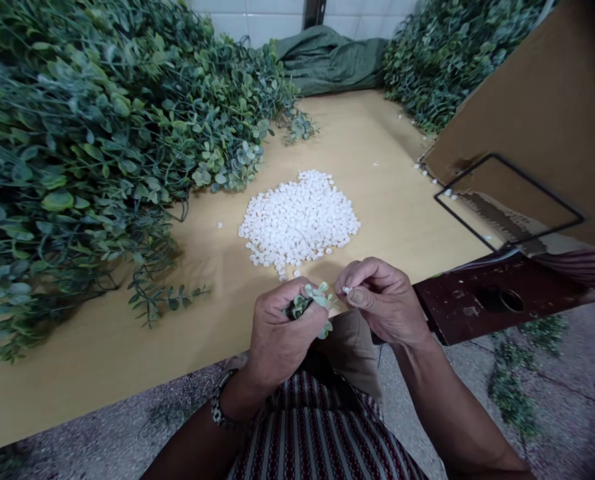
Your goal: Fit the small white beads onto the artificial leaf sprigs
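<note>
Bkgd: pale tiled wall (272,25) beyond the white pile (300,223), which sits on a tan tabletop (392,220). Far L of pile, a big heap of leafy greenery (127,127), w/ stray stems trailing toward the near edge. Just nearer than the pile, slightly L of its middle, the L hand (280,340) is closed in a fist round a small leafy sprig (319,295), leaves poking out by thumb & fingers; watch (217,403) on that wrist. Behind pile, a bunched green cloth (332,63). Near side of pile, to its R, the R hand (387,300) pinches a tiny white piece (346,290) btwn thumb & fingertip, close to the sprig but apart from it. Far R beyond pile, more greenery (452,60); nearer, R of pile, a cardboard sheet (537,113) & dark wire frame (537,186). Step in hand, prob: sprig held firm, one white piece lined up in the fingers. As I judge it, a move from here calls for a steady L grip, a light R pinch & fine fingertip aim, as the piece is v small & could slip
</note>
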`<state>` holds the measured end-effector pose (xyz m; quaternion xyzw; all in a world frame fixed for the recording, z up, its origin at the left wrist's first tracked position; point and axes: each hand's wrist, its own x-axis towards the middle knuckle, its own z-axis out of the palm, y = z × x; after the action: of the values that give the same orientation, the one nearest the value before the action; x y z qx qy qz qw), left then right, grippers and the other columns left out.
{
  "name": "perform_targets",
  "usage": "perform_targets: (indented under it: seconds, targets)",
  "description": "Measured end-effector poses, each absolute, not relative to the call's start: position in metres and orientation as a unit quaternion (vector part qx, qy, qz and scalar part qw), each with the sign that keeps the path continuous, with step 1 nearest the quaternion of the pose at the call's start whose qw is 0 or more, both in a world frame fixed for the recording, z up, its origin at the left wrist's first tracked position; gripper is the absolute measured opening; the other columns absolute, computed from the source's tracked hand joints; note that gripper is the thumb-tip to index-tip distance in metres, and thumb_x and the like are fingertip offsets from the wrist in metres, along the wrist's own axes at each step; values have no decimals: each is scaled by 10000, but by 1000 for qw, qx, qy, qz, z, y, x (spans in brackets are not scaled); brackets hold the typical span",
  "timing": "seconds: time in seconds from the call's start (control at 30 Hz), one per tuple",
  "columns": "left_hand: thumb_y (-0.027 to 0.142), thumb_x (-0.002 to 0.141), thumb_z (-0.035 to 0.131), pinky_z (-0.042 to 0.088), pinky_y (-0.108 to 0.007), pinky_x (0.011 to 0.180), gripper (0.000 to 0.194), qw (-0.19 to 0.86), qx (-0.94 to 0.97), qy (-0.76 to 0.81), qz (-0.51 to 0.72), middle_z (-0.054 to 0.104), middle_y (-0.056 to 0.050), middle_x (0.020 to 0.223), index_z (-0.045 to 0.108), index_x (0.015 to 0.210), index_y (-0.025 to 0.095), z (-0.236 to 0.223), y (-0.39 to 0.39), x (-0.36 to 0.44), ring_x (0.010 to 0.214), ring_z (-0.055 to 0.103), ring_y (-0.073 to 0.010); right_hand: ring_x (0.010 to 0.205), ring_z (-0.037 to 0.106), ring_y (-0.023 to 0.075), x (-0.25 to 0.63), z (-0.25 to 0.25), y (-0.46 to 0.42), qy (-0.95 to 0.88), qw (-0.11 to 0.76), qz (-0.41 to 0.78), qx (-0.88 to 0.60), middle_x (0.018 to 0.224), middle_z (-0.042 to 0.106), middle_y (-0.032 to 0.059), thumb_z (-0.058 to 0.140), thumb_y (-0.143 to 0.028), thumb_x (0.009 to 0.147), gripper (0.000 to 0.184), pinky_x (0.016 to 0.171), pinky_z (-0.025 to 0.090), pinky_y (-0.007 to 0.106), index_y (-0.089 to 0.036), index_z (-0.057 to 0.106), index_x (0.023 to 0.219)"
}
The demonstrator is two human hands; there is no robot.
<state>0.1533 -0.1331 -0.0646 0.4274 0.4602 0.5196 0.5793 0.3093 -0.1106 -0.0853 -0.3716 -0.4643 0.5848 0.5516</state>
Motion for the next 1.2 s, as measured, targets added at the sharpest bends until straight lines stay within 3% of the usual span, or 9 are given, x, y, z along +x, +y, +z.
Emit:
perform_targets:
  seconds: [0.33,0.9,1.2]
  targets:
    - [140,730,577,238,-199,452,244,527,519,467,485,334,71,522,441,530,170,-57,-129,158,503,279,-61,595,557,91,300,-85,-114,-407,569,642,-314,649,640,-22,868,-224,628,179,565,449,215,-219,690,649]
    - [163,686,531,233,-208,449,212,503,525,498,472,324,60,515,404,517,185,-55,-130,163,497,274,-71,583,528,120,297,-89,-116,-408,577,611,-358,618,573,-21,882,-353,588,303,552,436,242,-216,612,605]
    - [132,697,495,258,-218,460,211,400,573,527,483,321,60,517,382,531,195,-62,-132,166,496,294,-77,611,543,108,299,-92,-117,-416,579,613,-342,655,609,-24,852,-297,655,230,599,445,241,-221,635,638]
